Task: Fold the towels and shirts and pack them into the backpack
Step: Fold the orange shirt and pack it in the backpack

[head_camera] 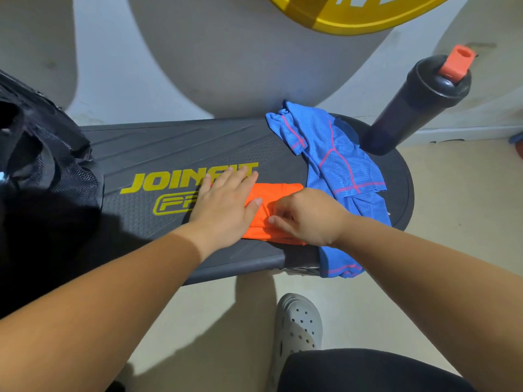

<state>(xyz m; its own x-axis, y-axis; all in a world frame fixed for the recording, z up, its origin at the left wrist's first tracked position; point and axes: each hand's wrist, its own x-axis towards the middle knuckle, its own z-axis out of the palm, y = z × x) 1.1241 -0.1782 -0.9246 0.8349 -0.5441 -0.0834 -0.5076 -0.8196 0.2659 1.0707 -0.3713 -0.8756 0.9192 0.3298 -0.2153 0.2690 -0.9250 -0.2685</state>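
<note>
A folded orange cloth (276,193) lies on a dark grey step board (169,148) with yellow lettering. My left hand (226,205) rests flat on the cloth's left part, fingers spread. My right hand (305,216) lies over its right part, fingers curled and pinching the fabric near the fold. A crumpled blue mesh shirt (336,165) with pink seams is spread unfolded on the board's right end and hangs over the front edge. The black backpack (36,165) stands at the board's left end, its inside dark.
A black bottle (416,108) with an orange cap stands on the board's far right end. A yellow round object (353,15) is at the top. My grey clog (297,326) and black-clad knee are on the beige floor below the board.
</note>
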